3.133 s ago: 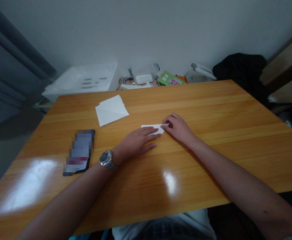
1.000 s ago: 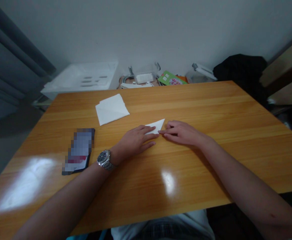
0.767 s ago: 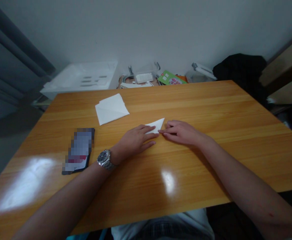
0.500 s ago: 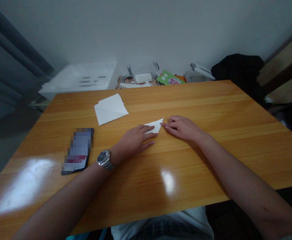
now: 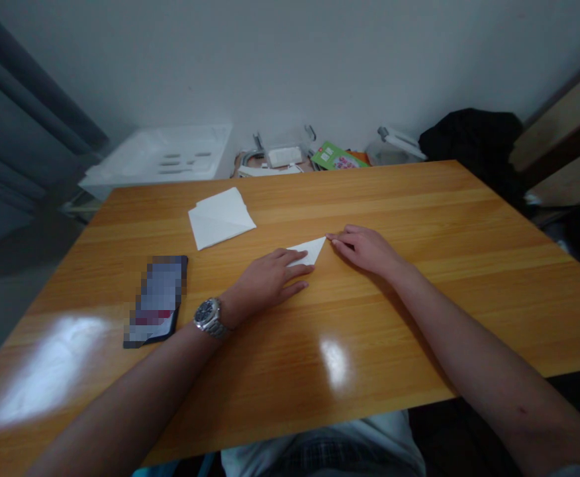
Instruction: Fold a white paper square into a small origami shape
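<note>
A small piece of white folded paper [image 5: 312,249] lies flat on the wooden table, its pointed corner toward the right. My left hand [image 5: 270,275], with a metal wristwatch [image 5: 209,317] on its wrist, rests flat across the paper's left part with fingers spread, hiding that end. At the pointed corner, the index fingertip of my right hand [image 5: 364,248] touches or nearly touches the tip. The other fingers of that hand are loosely bent, and nothing shows in its grasp.
White paper sheets [image 5: 222,218] lie stacked at the left back of the table [image 5: 394,351]. A phone [image 5: 157,298] with a blurred screen is left of my wrist. Beyond the far edge are a white tray-like container [image 5: 191,142], a green booklet [image 5: 337,157] and a black item [image 5: 473,142].
My right hand has shifted slightly up and to the right, its index fingertip moving from the paper's right edge to its pointed corner. My left hand and the paper have stayed in place.
</note>
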Demonstrator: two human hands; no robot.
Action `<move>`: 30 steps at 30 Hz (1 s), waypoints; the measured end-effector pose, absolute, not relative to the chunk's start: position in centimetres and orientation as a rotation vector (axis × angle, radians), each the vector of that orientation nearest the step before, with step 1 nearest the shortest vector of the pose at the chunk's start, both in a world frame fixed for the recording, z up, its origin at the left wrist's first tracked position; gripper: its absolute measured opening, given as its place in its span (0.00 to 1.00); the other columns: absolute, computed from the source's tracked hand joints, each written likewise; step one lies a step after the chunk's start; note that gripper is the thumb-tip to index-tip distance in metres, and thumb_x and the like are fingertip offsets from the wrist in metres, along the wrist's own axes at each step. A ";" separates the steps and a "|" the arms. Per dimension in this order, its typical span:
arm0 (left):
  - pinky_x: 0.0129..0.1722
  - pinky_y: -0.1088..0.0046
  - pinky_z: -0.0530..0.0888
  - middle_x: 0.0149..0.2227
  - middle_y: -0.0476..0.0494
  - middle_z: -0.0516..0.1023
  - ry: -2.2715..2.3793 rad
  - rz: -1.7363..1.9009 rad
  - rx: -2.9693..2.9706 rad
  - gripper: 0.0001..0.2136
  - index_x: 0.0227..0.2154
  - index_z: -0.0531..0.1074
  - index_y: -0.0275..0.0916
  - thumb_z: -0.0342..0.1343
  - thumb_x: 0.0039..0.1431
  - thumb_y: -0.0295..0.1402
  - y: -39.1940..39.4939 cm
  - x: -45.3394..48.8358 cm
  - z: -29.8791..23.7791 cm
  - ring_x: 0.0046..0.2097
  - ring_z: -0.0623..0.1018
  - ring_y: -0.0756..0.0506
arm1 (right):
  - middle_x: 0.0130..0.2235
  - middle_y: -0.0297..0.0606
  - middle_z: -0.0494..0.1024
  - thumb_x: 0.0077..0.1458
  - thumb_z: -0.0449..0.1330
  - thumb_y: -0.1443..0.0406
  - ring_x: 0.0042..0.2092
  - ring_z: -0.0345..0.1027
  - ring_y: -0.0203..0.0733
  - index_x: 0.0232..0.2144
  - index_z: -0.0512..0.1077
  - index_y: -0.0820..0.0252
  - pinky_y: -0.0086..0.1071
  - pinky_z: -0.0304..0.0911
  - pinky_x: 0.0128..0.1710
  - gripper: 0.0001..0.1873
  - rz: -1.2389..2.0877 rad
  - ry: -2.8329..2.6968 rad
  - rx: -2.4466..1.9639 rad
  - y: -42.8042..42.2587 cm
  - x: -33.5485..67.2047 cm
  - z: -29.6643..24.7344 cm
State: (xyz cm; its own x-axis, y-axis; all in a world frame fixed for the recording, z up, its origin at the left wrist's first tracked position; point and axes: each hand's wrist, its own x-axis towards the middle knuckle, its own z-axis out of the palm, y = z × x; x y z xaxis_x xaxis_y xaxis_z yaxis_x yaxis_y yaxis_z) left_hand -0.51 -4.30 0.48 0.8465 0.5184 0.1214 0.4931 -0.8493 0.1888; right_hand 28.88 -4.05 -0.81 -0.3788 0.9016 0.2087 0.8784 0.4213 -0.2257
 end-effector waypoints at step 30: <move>0.65 0.58 0.68 0.68 0.44 0.66 0.820 0.185 2.894 0.23 0.66 0.64 0.50 0.43 0.73 0.47 -4.4 -0.8 0.4 0.66 0.69 0.40 | 0.40 0.44 0.76 0.69 0.53 0.58 0.41 0.71 0.45 0.48 0.82 0.55 0.40 0.67 0.44 0.18 0.334 -2.348 -1.217 -4.8 29.4 -0.4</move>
